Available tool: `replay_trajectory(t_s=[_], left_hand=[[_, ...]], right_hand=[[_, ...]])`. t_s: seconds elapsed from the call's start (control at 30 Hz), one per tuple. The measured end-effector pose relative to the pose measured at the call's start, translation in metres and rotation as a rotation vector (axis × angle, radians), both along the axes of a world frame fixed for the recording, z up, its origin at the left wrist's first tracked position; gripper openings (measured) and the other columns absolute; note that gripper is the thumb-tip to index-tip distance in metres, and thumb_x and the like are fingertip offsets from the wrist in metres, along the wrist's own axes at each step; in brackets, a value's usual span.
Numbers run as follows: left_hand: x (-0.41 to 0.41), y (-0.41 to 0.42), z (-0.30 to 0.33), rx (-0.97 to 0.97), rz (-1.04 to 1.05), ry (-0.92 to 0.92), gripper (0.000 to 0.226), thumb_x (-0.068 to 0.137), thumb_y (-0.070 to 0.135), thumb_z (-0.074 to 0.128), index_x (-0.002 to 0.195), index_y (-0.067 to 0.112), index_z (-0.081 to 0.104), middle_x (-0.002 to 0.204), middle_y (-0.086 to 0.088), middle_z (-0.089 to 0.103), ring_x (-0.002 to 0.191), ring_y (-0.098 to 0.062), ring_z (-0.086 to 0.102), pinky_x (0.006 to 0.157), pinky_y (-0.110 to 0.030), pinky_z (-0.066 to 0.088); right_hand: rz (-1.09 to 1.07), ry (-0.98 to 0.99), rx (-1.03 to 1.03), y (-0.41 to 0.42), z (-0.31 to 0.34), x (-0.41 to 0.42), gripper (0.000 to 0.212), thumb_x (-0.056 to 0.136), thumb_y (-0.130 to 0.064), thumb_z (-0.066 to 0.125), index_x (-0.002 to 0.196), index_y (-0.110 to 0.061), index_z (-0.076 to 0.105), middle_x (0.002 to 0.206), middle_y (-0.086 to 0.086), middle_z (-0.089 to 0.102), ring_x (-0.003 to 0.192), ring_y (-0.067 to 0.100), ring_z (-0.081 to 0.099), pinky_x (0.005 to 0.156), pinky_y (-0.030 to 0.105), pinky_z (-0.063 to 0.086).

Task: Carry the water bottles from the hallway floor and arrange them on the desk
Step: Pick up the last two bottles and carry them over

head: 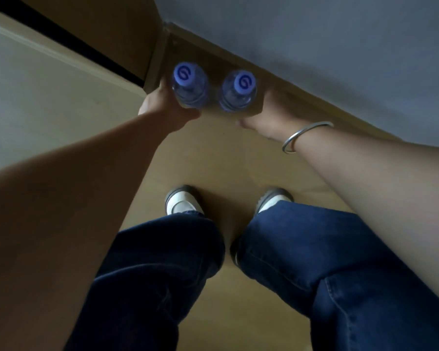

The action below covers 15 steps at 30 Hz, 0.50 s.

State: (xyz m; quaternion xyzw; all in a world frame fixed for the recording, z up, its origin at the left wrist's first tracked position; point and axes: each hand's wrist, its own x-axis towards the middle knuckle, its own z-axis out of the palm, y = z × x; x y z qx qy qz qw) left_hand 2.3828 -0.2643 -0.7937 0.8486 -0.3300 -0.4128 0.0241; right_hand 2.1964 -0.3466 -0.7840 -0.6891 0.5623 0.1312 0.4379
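Two clear water bottles with blue caps stand upright side by side on the wooden floor, close to the wall's skirting. My left hand (166, 108) wraps around the left bottle (189, 86), thumb in front of it. My right hand (269, 115) curls around the right bottle (238, 91) from its right side; the fingers behind the bottle are hidden. A silver bangle (303, 135) sits on my right wrist. Both bottle bases are covered by my hands.
A grey wall (314, 46) with brown skirting (238, 59) runs diagonally behind the bottles. A door frame (147, 46) and a pale panel (48, 84) lie to the left. My legs in blue jeans and both shoes (180, 200) stand on the floor below.
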Motion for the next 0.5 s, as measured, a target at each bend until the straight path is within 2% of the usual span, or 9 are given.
replay_trajectory(t_s=[0.07,0.17,0.2,0.27,0.37,0.4,0.47,0.5], left_hand=[[0.003,-0.007,-0.011,-0.078,0.098,0.048,0.092,0.064,0.042,0.083,0.141,0.021,0.037,0.133,-0.005,0.055,0.121,-0.027,0.052,0.095,-0.032,0.043],[0.001,-0.013,-0.019,-0.255,0.223,0.127,0.091,0.055,0.034,0.089,0.134,0.022,0.047,0.119,0.007,0.061,0.109,-0.01,0.056,0.089,-0.019,0.043],[0.0,-0.012,-0.02,-0.313,0.228,0.135,0.085,0.054,0.03,0.09,0.129,0.022,0.051,0.109,0.011,0.061,0.101,-0.006,0.056,0.082,-0.013,0.042],[0.0,-0.01,-0.02,-0.388,0.227,0.137,0.072,0.053,0.026,0.09,0.118,0.024,0.058,0.096,0.015,0.058,0.092,-0.002,0.055,0.071,-0.006,0.039],[0.0,-0.009,-0.012,-0.389,0.186,0.12,0.064,0.055,0.026,0.09,0.113,0.027,0.062,0.095,0.012,0.061,0.092,-0.008,0.06,0.077,-0.02,0.047],[-0.001,-0.008,-0.007,-0.376,0.155,0.114,0.062,0.056,0.025,0.089,0.112,0.026,0.063,0.096,0.01,0.063,0.093,-0.011,0.062,0.079,-0.024,0.049],[-0.006,-0.002,0.009,-0.346,0.106,0.097,0.058,0.056,0.026,0.088,0.109,0.024,0.065,0.099,0.005,0.068,0.096,-0.016,0.064,0.082,-0.031,0.052],[-0.009,0.003,0.02,-0.327,0.1,0.083,0.056,0.056,0.027,0.087,0.107,0.022,0.066,0.1,0.002,0.07,0.095,-0.018,0.065,0.082,-0.034,0.053]], right_hand=[[0.031,-0.053,-0.004,-0.007,-0.009,0.007,0.081,0.063,-0.024,0.083,0.133,-0.012,0.043,0.131,0.009,0.052,0.122,0.025,0.048,0.098,0.028,0.04],[0.039,-0.155,-0.059,-0.018,-0.019,0.017,0.096,0.054,-0.026,0.088,0.136,-0.013,0.039,0.128,0.012,0.052,0.119,0.023,0.05,0.101,0.032,0.041],[0.049,-0.199,-0.056,-0.021,-0.022,0.019,0.092,0.053,-0.025,0.088,0.132,-0.015,0.043,0.122,0.012,0.054,0.112,0.021,0.052,0.099,0.033,0.043],[0.087,-0.265,-0.017,-0.023,-0.027,0.025,0.067,0.053,-0.023,0.086,0.109,-0.024,0.05,0.105,0.007,0.055,0.099,0.018,0.054,0.093,0.038,0.047],[0.146,-0.231,-0.107,-0.021,-0.025,0.025,0.037,0.06,-0.024,0.079,0.091,-0.024,0.059,0.09,0.001,0.059,0.087,0.017,0.058,0.075,0.03,0.048],[0.154,-0.218,-0.128,-0.02,-0.021,0.025,0.03,0.06,-0.025,0.077,0.087,-0.022,0.062,0.087,0.001,0.062,0.084,0.017,0.06,0.073,0.032,0.05],[0.129,-0.196,-0.091,-0.011,-0.003,0.023,0.026,0.062,-0.026,0.075,0.085,-0.02,0.064,0.086,0.0,0.065,0.083,0.017,0.062,0.075,0.037,0.053],[0.128,-0.165,-0.08,-0.005,0.008,0.023,0.031,0.062,-0.026,0.075,0.091,-0.02,0.065,0.09,0.0,0.066,0.085,0.018,0.062,0.077,0.036,0.053]])
